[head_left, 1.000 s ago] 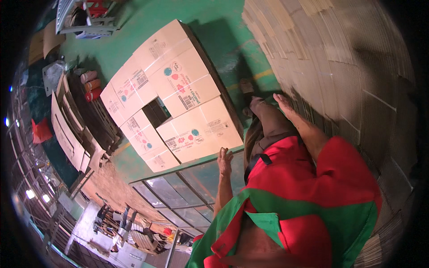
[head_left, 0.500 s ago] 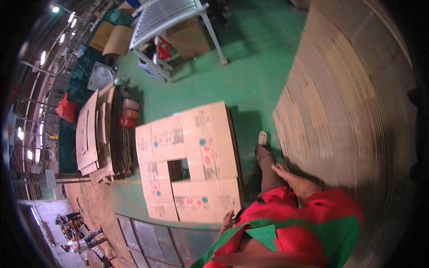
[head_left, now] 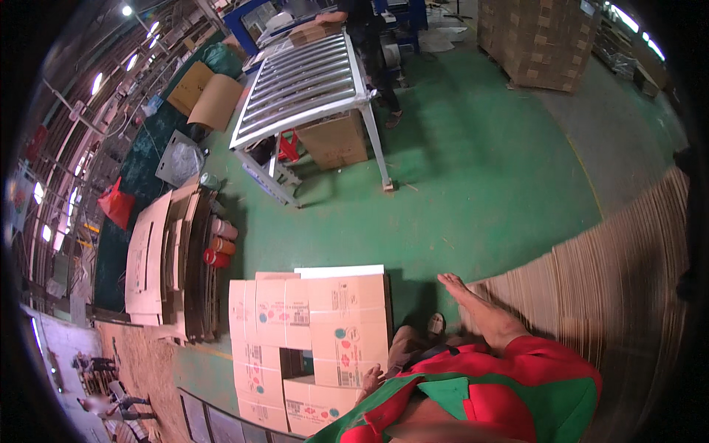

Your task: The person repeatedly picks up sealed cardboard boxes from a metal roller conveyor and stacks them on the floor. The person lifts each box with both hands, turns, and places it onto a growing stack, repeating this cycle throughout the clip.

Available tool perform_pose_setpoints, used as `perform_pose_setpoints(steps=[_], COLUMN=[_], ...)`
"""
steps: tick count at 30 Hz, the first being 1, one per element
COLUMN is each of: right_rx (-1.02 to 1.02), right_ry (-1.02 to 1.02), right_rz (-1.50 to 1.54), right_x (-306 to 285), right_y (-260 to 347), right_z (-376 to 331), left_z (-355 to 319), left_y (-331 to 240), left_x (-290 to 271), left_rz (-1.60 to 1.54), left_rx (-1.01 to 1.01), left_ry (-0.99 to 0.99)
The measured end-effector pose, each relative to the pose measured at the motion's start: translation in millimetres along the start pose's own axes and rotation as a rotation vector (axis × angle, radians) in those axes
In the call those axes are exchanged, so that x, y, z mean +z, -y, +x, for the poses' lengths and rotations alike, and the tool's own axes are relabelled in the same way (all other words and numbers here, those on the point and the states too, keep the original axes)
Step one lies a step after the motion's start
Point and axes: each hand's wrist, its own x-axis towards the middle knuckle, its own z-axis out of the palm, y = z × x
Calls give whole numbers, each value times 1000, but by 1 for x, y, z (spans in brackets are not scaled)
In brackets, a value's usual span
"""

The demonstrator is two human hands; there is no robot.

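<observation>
Clearly tan cardboard stack (head_left: 334, 295), red-and-teal print (head_left: 346, 344), dark gap (head_left: 294, 362); left hand (head_left: 372, 378), right hand (head_left: 454, 284) both loosely spread.

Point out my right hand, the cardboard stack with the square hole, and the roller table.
Right hand (head_left: 456, 286): head view, middle of the hand.
Cardboard stack (head_left: 330, 334): head view, printed top face.
Roller table (head_left: 299, 83): head view, rollers on top.

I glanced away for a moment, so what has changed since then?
The view has swung forward: the roller conveyor table now shows more fully, and the strapped carton stack sits lower in the picture. The left hand and right hand took hold of nothing; both remain empty.
</observation>
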Motion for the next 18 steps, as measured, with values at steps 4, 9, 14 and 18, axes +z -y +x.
perform_pose_setpoints(steps=[4, 9, 14, 18], right_rx=[4, -4, -28, 309], right_ry=[65, -17, -273, -375], right_rz=[-37, -176, -175, 79], right_x=[2, -33, -98, -117], right_y=[52, 76, 69, 62], right_z=[58, 93, 114, 116], left_z=[49, 122, 187, 224], left_y=[-66, -178, -343, -504], left_x=[29, 49, 68, 99], left_rz=[95, 108, 63, 398], left_rx=[-12, 46, 260, 572], left_ry=[40, 23, -27, -27])
